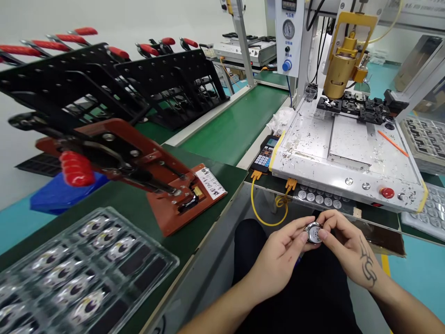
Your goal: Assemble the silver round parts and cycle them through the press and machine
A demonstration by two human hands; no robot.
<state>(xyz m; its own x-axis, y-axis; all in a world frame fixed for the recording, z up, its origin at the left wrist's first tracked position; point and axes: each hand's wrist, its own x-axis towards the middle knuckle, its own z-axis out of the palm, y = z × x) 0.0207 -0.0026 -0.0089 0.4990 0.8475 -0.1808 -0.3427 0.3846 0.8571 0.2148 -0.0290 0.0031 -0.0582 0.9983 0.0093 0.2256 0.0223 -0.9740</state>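
Just above my lap, both hands grip a small round watch case [313, 232] with a shiny metal rim and a grey, printed face turned up. My left hand [280, 257] pinches its left edge between thumb and fingers. On the opposite edge, the thumb and fingers of my right hand [349, 250] are closed. The underside of the case is hidden by my fingers. To the left, a clear plastic tray [167, 266] holds several shiny metal cases of a similar kind, and some of its pockets hold none.
A brown toggle press [156, 204] with a red handle stands on the left bench. Black clamp fixtures [170, 79] stand behind it. A dispensing machine [313, 153] with a gold head is ahead right, beside a keypad controller [266, 153] with a yellow cable [253, 199]. A green conveyor belt [239, 120] runs between.
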